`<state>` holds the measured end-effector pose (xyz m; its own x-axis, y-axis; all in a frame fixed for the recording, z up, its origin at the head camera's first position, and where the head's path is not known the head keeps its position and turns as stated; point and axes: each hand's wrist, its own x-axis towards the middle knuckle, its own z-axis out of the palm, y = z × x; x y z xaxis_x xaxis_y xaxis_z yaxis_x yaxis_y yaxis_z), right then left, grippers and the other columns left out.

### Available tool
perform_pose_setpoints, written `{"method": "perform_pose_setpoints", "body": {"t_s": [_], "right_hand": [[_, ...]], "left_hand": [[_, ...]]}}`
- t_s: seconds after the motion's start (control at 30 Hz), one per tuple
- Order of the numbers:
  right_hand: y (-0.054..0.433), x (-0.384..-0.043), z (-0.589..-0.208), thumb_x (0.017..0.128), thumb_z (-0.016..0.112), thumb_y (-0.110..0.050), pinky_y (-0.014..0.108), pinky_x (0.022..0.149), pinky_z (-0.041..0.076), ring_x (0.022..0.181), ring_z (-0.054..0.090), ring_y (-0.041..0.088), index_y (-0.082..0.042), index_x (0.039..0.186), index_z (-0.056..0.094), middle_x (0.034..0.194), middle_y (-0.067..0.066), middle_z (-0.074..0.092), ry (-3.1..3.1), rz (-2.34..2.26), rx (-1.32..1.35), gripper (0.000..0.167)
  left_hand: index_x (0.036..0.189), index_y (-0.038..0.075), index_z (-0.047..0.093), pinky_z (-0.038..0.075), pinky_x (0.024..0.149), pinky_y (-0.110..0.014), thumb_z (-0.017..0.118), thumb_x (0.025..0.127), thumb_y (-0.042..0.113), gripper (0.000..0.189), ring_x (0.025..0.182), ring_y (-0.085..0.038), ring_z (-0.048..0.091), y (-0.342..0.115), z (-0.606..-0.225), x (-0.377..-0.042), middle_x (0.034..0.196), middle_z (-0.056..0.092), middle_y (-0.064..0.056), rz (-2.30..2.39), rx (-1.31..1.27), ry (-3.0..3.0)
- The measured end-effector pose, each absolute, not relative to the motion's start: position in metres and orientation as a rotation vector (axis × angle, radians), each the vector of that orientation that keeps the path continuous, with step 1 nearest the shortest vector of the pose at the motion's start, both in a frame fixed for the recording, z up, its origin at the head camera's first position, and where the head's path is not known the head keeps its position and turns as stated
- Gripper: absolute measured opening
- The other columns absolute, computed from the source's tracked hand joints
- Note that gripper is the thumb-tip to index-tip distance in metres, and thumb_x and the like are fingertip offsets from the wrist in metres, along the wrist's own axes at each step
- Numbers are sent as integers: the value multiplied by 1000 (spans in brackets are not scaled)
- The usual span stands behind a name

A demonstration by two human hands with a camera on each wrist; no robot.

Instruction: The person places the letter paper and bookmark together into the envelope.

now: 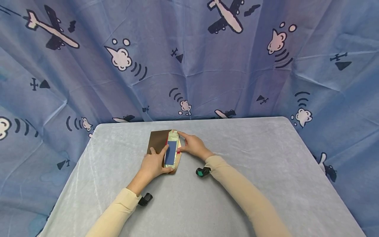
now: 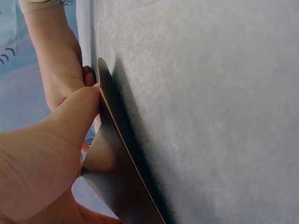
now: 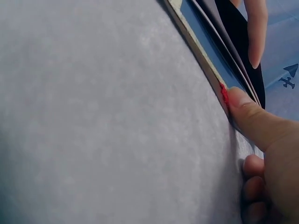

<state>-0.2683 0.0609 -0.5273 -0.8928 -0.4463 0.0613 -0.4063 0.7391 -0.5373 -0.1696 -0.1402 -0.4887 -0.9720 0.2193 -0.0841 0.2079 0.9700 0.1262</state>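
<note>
A brown folder (image 1: 158,140) with thin leaves lies near the back edge of the table, tilted off the cloth along its near side in the left wrist view. Along its right part runs a long pale-green card (image 1: 173,135) with a blue panel and a small red knot (image 3: 224,94) at the edge. My left hand (image 1: 152,163) holds the folder from the left, thumb at the near end and forefinger across the card's left edge. From the right, my right hand (image 1: 193,145) grips the other edge, forefinger at the far corner and thumb beside the knot.
A grey-white cloth covers the table (image 1: 237,184). Behind it hangs a blue curtain (image 1: 189,65) printed with planes and clouds. Each wrist wears a small black camera, one on the left wrist (image 1: 145,199) and one on the right (image 1: 203,171).
</note>
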Motion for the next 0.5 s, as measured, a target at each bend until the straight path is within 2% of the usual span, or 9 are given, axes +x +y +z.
{"method": "perform_pose_setpoints", "body": {"t_s": [0.5], "right_hand": [[57,-267,-528,76,80,-52,24,50,27,53,37,8,-19,151,43,59,-7,43,2890,-801,-664,90]], "left_hand": [[154,18,36,55,83,-58,79,70,64,105,95,-57,66,-141,-489,-169,133,46,-49,162,340,3032]]}}
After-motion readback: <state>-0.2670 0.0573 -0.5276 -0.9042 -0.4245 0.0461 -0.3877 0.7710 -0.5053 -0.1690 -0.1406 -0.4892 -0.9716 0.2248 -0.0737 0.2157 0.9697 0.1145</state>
